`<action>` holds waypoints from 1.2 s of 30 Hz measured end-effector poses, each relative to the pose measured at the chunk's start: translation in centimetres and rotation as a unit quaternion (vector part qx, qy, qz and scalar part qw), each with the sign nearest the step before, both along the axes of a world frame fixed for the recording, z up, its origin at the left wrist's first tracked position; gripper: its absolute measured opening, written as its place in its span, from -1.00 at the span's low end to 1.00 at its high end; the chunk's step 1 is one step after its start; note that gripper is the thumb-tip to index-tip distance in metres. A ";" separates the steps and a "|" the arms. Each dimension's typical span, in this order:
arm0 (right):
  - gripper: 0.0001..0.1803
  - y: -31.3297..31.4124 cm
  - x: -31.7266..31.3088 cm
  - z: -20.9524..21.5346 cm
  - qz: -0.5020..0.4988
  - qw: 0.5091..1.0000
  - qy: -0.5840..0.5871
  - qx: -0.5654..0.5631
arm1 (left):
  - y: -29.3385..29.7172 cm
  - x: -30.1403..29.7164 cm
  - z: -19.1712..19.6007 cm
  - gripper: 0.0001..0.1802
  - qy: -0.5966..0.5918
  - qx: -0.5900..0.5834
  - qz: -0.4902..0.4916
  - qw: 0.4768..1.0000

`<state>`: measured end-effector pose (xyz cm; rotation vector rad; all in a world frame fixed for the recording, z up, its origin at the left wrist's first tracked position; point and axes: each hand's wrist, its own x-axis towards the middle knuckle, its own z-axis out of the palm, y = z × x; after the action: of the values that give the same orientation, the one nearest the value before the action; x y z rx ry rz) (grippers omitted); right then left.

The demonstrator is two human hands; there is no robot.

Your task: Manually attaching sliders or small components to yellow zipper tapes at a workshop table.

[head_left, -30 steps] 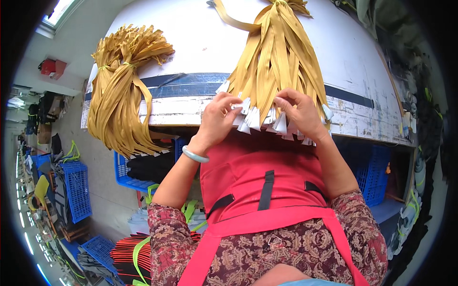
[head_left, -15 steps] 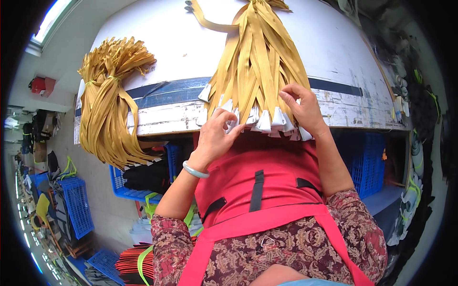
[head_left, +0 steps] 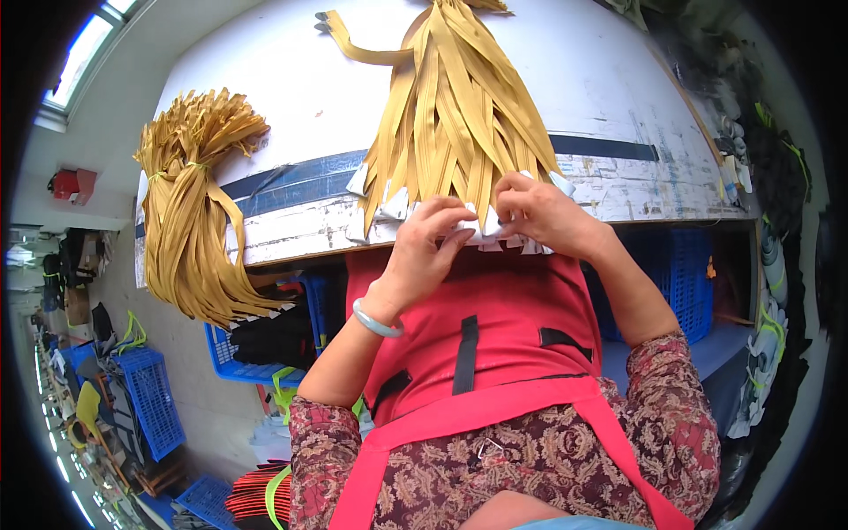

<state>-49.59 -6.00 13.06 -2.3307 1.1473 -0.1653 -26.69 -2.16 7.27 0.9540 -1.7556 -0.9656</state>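
Note:
A fan of long golden-yellow zipper-like tapes (head_left: pixel 455 110) lies on the white table (head_left: pixel 300 79), its lower ends carrying white tabs (head_left: pixel 395 205) along the near edge. My left hand (head_left: pixel 427 252) is closed, thumb and fingertips pinched at a white tab (head_left: pixel 481 231) in the middle of the row. From the right, my right hand (head_left: pixel 543 215) closes its fingers on the same small area, just beside the left fingertips. The fingers partly hide what is between them. A single tape (head_left: pixel 367 53) bends off to the left at the far end.
On the left, a second tied bundle of yellow tapes (head_left: pixel 190 234) hangs over the table edge. Dark tape strips (head_left: pixel 296 181) cross the tabletop. Below stand a blue crate (head_left: pixel 231 358) with black cloth and another blue crate (head_left: pixel 689 278) at right. Red-edged dark pieces (head_left: pixel 256 495) are stacked lower left.
My two hands have come together at the white tabs; the right hand moved down and left, its fingers now closing there. The view has shifted slightly.

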 end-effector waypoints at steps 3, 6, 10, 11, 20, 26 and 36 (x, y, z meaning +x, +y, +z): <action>-0.85 -0.5 0.6 1.2 -0.005 0.987 -0.153 0.051 | -1.5 -0.5 1.9 -0.75 0.034 -0.037 -0.001 0.999; -0.85 -1.0 1.5 0.8 -0.076 0.934 -0.310 0.162 | -2.8 -0.2 1.6 -0.66 0.093 0.006 -0.055 0.994; -0.91 -1.0 2.6 -0.3 -0.089 0.881 -0.415 0.209 | -3.4 -0.2 1.0 -0.84 0.226 0.171 -0.095 0.954; -0.93 -1.0 2.8 -0.6 -0.084 0.858 -0.446 0.242 | -3.6 -0.1 0.6 -0.84 0.223 0.171 -0.096 0.955; -0.86 -3.1 3.0 -1.1 -0.049 0.882 -0.411 0.225 | -5.4 1.9 1.0 -0.90 0.290 0.220 -0.145 0.920; -0.88 -4.5 3.7 0.9 -0.053 0.893 -0.297 0.334 | -6.0 2.3 -0.1 -0.91 0.334 0.274 -0.149 0.889; -0.90 -3.0 5.1 1.4 -0.114 0.904 -0.358 0.204 | -4.5 2.8 2.4 -0.82 0.333 0.254 -0.150 0.896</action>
<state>-44.52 -9.02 14.43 -1.5437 0.9417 -0.7249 -23.93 -6.68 9.67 0.5419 -1.0868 -1.7664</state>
